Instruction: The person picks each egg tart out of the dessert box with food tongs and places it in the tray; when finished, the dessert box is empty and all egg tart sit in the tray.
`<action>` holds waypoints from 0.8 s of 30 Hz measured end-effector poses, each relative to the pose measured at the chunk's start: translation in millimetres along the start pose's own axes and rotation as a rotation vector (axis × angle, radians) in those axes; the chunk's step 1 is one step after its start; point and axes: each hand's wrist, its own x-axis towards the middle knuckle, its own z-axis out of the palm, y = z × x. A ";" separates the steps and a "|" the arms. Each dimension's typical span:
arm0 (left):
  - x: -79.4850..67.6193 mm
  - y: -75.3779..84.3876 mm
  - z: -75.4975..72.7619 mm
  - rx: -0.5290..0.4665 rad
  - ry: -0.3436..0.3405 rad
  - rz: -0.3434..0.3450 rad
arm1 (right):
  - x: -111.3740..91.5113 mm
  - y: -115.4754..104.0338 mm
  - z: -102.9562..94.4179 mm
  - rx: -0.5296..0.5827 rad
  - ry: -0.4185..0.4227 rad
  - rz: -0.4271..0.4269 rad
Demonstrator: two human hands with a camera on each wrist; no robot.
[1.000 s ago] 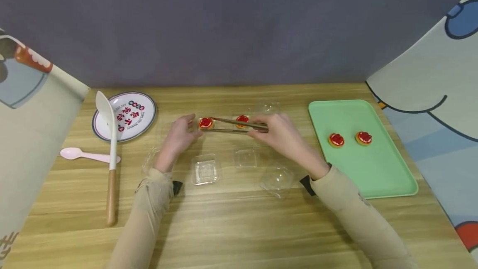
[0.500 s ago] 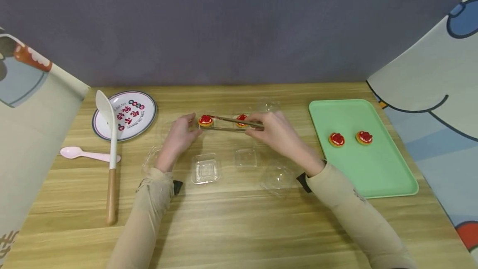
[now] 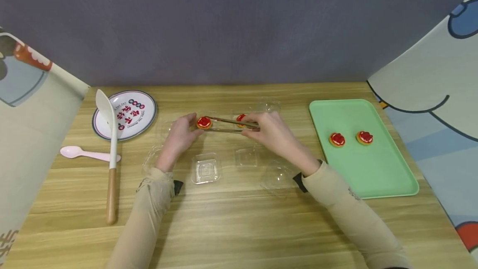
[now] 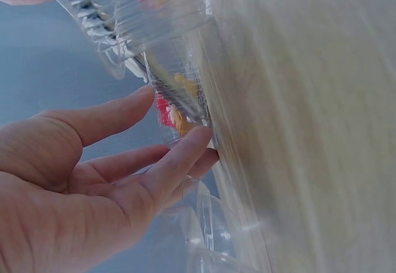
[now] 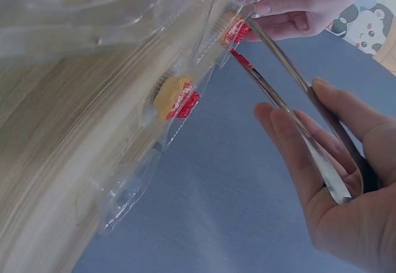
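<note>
My right hand [image 3: 271,130] grips metal tongs [image 5: 291,99], whose two arms stand apart. Their tips reach either side of a small tart [image 3: 204,123] with a red topping, and one tip looks red. That tart sits in a clear plastic box [image 4: 179,69] at the back middle of the table. At the box's left side, my left hand [image 3: 181,134] holds its edge between thumb and fingertips. A second tart [image 5: 176,99] in another clear box lies just to the right, partly hidden by my right hand in the head view.
More clear plastic boxes and lids [image 3: 206,170] lie in front. At right, a green tray [image 3: 373,173] bears two tarts [image 3: 337,139]. At left are a plate [image 3: 143,111], a long-handled white spoon [image 3: 113,148] with a wooden grip and a pink spoon [image 3: 86,155]. A dark wall stands behind.
My right hand and the tongs have shifted slightly left, and the tart between the tips has moved a little left too. The left hand stays at the box.
</note>
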 end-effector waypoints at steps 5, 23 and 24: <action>-0.6 -0.3 0.0 0.005 0.009 0.013 | 0.5 0.7 0.5 0.010 0.005 0.000; -1.8 -2.7 1.0 0.012 0.028 0.032 | -10.8 3.9 -0.6 0.062 0.041 0.028; -1.9 -2.6 1.1 0.011 0.027 0.032 | -11.7 3.5 -1.5 0.061 0.042 0.032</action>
